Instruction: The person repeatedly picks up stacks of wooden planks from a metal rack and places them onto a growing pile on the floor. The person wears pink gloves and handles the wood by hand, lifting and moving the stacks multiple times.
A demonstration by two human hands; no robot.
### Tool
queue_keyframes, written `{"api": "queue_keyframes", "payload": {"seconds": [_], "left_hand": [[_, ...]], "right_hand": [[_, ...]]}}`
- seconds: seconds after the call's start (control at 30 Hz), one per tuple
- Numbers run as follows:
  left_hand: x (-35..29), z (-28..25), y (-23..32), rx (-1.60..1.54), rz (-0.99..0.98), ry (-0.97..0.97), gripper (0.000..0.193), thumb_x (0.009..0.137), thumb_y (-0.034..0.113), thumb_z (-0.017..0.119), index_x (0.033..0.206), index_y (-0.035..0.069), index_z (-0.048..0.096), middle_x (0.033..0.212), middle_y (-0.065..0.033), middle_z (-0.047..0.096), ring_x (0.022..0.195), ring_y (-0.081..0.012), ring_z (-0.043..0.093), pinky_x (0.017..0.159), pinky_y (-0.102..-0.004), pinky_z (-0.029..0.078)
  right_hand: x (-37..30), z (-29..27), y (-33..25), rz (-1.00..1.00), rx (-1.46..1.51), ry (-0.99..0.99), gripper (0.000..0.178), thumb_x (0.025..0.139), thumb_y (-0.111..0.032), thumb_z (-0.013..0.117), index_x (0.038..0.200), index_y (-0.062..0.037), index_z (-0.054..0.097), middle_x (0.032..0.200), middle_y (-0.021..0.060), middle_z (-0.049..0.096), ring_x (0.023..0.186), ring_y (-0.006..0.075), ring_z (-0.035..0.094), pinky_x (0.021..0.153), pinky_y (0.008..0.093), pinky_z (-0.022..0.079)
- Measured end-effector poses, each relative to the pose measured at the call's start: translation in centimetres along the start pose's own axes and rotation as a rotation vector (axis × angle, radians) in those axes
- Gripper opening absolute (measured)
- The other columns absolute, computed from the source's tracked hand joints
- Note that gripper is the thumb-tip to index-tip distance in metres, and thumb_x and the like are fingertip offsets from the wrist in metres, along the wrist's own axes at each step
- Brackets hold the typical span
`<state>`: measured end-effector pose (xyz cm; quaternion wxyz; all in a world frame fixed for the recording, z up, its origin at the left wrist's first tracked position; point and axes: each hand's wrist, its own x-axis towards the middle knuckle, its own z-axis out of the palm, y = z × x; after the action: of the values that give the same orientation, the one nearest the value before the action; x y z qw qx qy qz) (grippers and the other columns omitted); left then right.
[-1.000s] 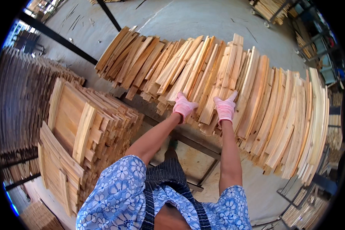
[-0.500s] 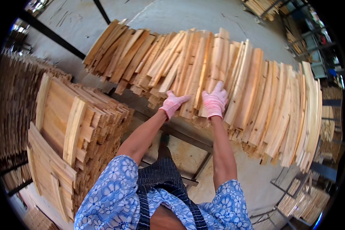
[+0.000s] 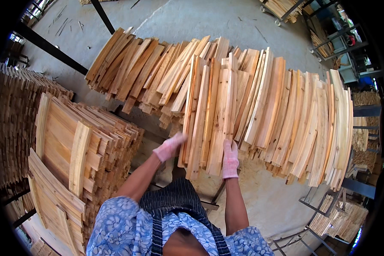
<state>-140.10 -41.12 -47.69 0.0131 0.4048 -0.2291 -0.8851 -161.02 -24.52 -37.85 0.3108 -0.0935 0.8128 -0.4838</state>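
The bundle of wooden slats [image 3: 220,115] had come nearer to the body, partly out of the row [image 3: 286,119]. Gloved left hand [image 3: 170,147] and right hand [image 3: 230,160] clasped its sides, fingers slightly bent, the left ones blurred.

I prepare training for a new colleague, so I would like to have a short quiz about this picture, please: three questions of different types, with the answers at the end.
1. Multiple choice: what lies between the pink-gloved left hand and the pink-gloved right hand?
A) a grey metal pipe
B) a bundle of long, flat wooden strips
C) a blue plastic bucket

2. True or false: a tall stack of light-brown wooden boards stands on the person's left.

3. Choose the missing words: the bundle's near ends reach ___ (closer to / less close to) the person than the tan wooden strips directly left of it.

Key: 1. B; 2. true; 3. closer to
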Motion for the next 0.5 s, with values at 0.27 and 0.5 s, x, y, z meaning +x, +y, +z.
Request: {"api": "queue_keyframes", "payload": {"seconds": [0.27,0.5], "left_hand": [[-1.1,3.8,0.6,-0.225,0.109,-0.155,0.07,0.09,0.039,0.08,0.146,0.012,0.049,0.13,-0.0106,0.065,0.119,-0.0266,0.065,0.103,-0.0456,0.056],[-13.5,2.4,1.9,-0.084,0.132,-0.122,0.106,0.086,0.035,0.082,0.166,0.01,0.017,0.161,-0.0107,0.04,0.147,-0.0247,0.04,0.122,-0.0425,0.035]], "right_hand": [[-0.8,-2.6,-1.9,0.359,0.327,-0.36,0.077,0.097,-0.061,0.065,0.151,-0.0093,0.048,0.14,0.0062,0.061,0.124,0.0199,0.06,0.104,0.0416,0.05],[-7.4,-0.3,1.4,0.455,0.612,-0.486,0.077,0.098,-0.066,0.056,0.15,-0.0095,0.05,0.141,0.011,0.062,0.13,0.0273,0.058,0.108,0.0464,0.051]]}}
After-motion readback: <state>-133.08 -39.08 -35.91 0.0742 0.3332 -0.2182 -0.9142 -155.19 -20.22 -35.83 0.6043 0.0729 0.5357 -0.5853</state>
